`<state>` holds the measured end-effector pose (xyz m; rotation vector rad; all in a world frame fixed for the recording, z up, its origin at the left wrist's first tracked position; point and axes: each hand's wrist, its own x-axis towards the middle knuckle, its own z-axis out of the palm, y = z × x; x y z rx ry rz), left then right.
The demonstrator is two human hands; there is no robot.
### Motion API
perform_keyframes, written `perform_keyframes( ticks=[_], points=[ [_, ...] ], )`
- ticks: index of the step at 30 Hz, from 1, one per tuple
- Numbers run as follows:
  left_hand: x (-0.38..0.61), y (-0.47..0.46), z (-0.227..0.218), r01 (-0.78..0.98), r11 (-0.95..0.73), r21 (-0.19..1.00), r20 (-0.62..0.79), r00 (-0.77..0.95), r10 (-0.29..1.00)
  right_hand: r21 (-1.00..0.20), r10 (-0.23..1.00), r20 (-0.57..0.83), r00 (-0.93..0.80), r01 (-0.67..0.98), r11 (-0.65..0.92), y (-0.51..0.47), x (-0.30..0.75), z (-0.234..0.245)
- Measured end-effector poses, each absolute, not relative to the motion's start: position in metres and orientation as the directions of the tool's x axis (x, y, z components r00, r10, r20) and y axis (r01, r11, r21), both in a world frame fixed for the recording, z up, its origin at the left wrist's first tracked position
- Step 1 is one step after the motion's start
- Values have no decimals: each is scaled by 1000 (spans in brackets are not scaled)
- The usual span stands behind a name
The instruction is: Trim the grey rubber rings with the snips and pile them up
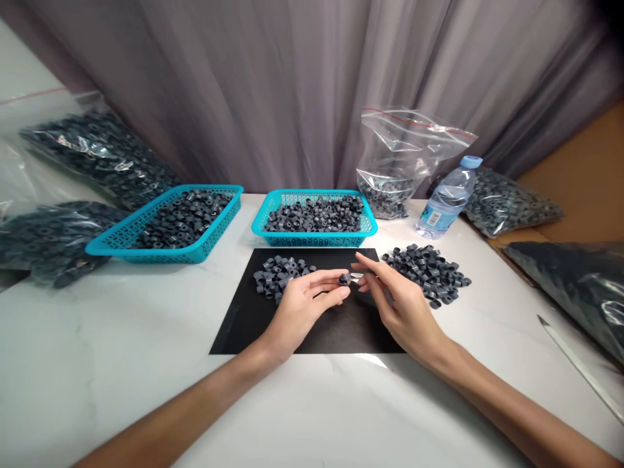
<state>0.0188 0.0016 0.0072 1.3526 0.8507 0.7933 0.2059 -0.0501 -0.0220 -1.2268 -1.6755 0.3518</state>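
Fingertips of the left hand (302,305) are clamped on one small grey ring (344,279), held over the middle of the black mat (244,325). Thumb and forefinger of the right hand (407,309) are drawn close together just beside that ring; whether they grip anything I cannot tell. One pile of rings (281,273) lies on the mat's far part, a second pile (429,272) just off its right edge, and a turquoise basket (312,239) just behind it.
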Motion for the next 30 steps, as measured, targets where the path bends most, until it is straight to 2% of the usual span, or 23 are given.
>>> perform_keyframes(
  ticks=[7,20,25,30],
  points=[
    [21,-1,11,1,48,999,-42,502,864,-842,898,425,115,415,346,-51,201,-19],
    [20,0,10,-51,61,997,-25,535,844,-912,917,388,92,183,367,-49,207,-12],
    [20,3,6,-55,51,997,-14,531,847,-899,893,431,129,139,414,-50,205,-10],
    [20,4,4,-23,28,999,-12,508,861,-938,932,347,104,44,344,-51,207,-2]
  ],
)
